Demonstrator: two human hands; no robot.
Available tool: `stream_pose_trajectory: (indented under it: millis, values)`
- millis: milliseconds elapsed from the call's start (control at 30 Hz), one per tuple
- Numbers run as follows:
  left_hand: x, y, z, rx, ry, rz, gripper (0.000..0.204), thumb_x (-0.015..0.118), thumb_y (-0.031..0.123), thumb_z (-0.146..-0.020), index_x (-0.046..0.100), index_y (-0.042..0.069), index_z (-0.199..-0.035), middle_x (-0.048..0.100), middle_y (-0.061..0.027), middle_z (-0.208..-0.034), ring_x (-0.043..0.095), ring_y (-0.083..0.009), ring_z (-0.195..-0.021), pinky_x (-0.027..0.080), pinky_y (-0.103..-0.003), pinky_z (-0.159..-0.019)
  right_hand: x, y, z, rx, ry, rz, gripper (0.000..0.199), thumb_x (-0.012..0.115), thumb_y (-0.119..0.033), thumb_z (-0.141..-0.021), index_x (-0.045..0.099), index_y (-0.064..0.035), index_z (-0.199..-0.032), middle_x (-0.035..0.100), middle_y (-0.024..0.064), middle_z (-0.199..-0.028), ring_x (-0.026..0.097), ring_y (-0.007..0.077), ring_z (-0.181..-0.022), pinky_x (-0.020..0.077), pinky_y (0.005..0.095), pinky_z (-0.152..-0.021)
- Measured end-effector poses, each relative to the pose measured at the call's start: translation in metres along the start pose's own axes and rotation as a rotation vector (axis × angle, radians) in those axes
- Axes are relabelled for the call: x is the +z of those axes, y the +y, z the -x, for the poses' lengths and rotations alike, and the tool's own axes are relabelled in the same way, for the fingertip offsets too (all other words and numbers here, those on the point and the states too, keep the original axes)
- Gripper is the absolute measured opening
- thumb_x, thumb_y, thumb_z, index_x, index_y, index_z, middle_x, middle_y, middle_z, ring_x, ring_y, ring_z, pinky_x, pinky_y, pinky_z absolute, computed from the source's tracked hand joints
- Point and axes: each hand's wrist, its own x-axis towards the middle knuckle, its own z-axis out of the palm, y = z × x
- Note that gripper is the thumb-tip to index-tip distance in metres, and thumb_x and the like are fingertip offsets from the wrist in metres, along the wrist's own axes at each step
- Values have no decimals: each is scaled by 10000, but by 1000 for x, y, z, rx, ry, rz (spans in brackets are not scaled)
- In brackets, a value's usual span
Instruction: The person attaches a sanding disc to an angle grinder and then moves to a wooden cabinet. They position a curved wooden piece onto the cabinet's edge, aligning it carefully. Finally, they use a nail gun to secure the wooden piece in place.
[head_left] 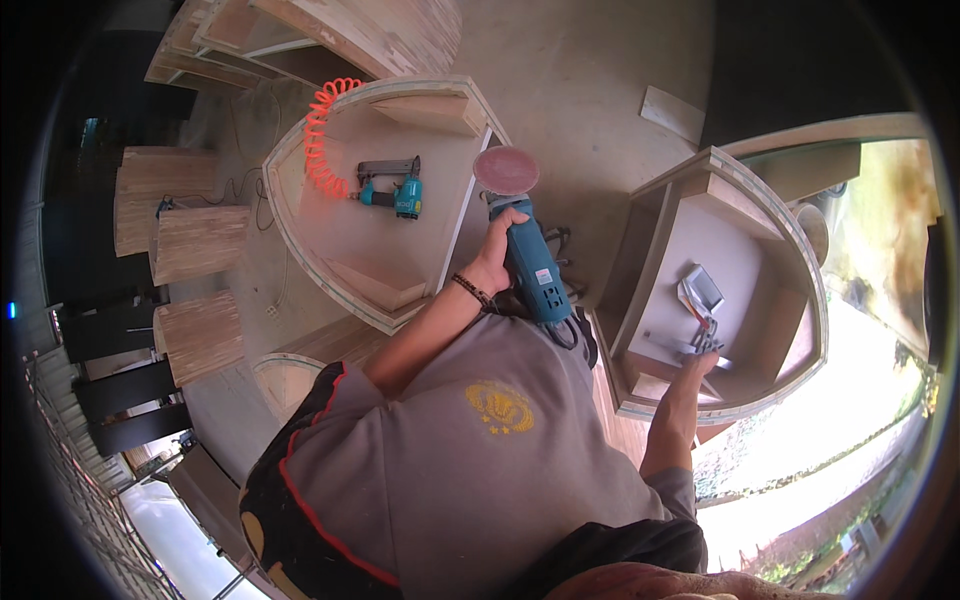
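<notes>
My left hand (493, 255) is wrapped round the body of a teal angle sander (538, 262), held upright in front of my chest. A round reddish sanding disc (506, 171) is on its far end, and a dark cord leaves the near end. My right hand (704, 367) reaches into the boat-shaped wooden shelf unit on the right (806, 318). Its fingers are closed at a cluster of small metal pieces (707, 336); what they hold is too small to make out. Just beyond lies a shiny metal-and-white container (703, 288) inside the unit.
A second boat-shaped unit (286, 222) stands to the left, with a teal nail gun (405, 192) and orange coiled hose (316, 140) in it. Wooden panels (200, 245) stand at the far left. A pale board (671, 115) lies on the floor ahead.
</notes>
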Motion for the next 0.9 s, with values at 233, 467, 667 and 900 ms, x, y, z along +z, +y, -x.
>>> stream_pose_trajectory:
  millis: [233,467,667,900]
  values:
    - [-37,19,-50,42,63,206,433,694,403,-799,581,68,-1048,654,-141,-931,676,-315,-871,573,-497,-869,-15,-16,-12,73,-169,-51,376,486,-333,-960,680,-85,-1166,701,90,-1108,687,287,-988,532,505,-881]
    - [-127,40,-86,271,591,294,531,763,373,-757,617,15,-1121,643,-139,-1116,663,-328,-972,556,-500,-880,22,-33,81,168,16,163,683,621,-533,-864,545,-141,-1418,569,79,-1389,549,224,-1231,443,458,-975]
    - [-184,70,-106,438,737,565,432,707,368,-795,632,83,-1109,635,-88,-1151,629,-298,-1032,505,-483,-939,0,-46,59,88,242,156,646,699,-480,-835,597,-162,-1387,588,20,-1375,544,202,-1251,463,416,-982]
    - [-343,60,-139,363,601,592,456,658,370,-750,613,75,-1094,648,-145,-1176,627,-384,-1090,464,-562,-1025,19,-72,109,-347,131,734,417,708,-423,-875,692,-67,-1090,668,86,-1053,617,258,-950,492,448,-784]
